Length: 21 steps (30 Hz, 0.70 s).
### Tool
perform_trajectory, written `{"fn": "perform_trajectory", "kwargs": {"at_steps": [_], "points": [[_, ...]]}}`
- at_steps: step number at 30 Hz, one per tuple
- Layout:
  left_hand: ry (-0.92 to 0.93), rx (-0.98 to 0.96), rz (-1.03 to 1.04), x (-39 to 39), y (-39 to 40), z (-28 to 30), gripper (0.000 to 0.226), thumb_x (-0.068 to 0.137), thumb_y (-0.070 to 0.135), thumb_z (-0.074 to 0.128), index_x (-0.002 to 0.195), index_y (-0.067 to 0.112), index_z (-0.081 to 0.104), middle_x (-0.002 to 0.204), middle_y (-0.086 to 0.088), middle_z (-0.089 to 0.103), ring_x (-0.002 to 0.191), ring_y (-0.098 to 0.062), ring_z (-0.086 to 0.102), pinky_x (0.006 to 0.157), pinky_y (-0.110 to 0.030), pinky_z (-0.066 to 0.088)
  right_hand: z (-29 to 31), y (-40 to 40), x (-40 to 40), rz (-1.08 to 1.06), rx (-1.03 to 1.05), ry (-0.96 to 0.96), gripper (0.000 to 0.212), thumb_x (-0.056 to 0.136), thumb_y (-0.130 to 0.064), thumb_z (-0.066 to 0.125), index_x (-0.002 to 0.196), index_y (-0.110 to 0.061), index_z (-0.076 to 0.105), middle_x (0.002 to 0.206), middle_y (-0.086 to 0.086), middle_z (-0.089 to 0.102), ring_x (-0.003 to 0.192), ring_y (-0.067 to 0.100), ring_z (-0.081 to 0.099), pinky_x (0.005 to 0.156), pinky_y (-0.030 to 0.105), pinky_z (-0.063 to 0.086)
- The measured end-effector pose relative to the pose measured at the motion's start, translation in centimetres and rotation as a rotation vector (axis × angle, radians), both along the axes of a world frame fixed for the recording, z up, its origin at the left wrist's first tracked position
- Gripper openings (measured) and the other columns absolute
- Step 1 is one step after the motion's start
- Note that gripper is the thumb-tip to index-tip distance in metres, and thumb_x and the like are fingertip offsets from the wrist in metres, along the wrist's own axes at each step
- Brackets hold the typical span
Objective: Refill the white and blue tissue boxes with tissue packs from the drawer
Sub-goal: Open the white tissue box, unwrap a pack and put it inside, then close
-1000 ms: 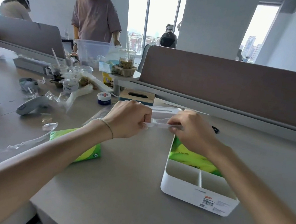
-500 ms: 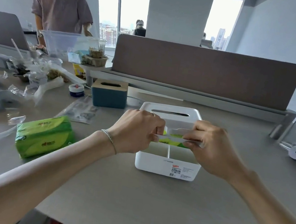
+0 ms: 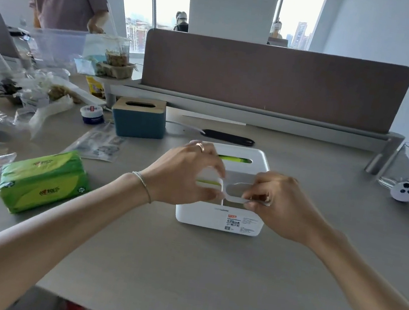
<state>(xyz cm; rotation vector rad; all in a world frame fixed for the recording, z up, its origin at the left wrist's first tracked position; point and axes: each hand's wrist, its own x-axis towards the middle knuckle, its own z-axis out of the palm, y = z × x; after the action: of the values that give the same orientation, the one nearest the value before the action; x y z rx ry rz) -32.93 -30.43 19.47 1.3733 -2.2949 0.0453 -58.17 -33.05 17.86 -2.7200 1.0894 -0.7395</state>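
The white tissue box stands on the desk in front of me, and green tissue wrapping shows through the slot in its lid. Both hands grip the lid's near edge: my left hand on its left side, my right hand pinching its right front corner. The lid sits slightly raised at the front, with a green strip visible under it. The blue tissue box with a wooden top stands behind to the left. A green tissue pack lies on the desk at the left.
Plastic wrappers, food containers and a small tub clutter the far left. A black flat object lies behind the white box. A drinking glass and a white controller sit at the right. A brown desk divider closes the back; a person stands beyond.
My view has swung right and down, centring the white box. The lid I hold has come down from above the open box onto its top, covering the green pack inside.
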Motion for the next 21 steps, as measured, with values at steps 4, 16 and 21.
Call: {"fn": "perform_trajectory", "kwargs": {"at_steps": [4, 16, 21], "points": [[-0.072, 0.101, 0.031, 0.6, -2.8, 0.7, 0.096, 0.074, 0.076, 0.069, 0.154, 0.039, 0.034, 0.162, 0.003, 0.029, 0.15, -0.019, 0.023, 0.119, -0.035, 0.021, 0.2, -0.2, 0.3, 0.006, 0.042, 0.048, 0.006, 0.081, -0.025, 0.076, 0.085, -0.027, 0.079, 0.075, -0.016, 0.06, 0.075, 0.007, 0.058, 0.07, 0.037, 0.052], [-0.234, 0.295, 0.12, 0.4, -6.9, -0.8, 0.114, 0.069, 0.099, 0.032, 0.161, 0.036, 0.013, 0.166, 0.003, 0.026, 0.151, -0.025, 0.024, 0.122, -0.045, 0.025, 1.9, -5.9, 2.9, -0.197, 0.035, 0.018, 0.046, 0.096, -0.042, 0.057, 0.138, -0.024, 0.057, 0.144, 0.0, 0.052, 0.133, 0.022, 0.048, 0.109, 0.041, 0.04], [-0.25, 0.148, 0.131, 0.0, -6.3, -1.7, 0.093, 0.083, 0.088, 0.036, 0.159, 0.035, 0.021, 0.159, 0.002, 0.037, 0.146, -0.023, 0.034, 0.118, -0.039, 0.029, 0.2, -7.7, 4.6, -0.218, 0.183, 0.263, 0.063, 0.104, -0.049, 0.03, 0.159, -0.02, 0.02, 0.167, 0.006, 0.021, 0.153, 0.022, 0.017, 0.123, 0.047, 0.016]]}}
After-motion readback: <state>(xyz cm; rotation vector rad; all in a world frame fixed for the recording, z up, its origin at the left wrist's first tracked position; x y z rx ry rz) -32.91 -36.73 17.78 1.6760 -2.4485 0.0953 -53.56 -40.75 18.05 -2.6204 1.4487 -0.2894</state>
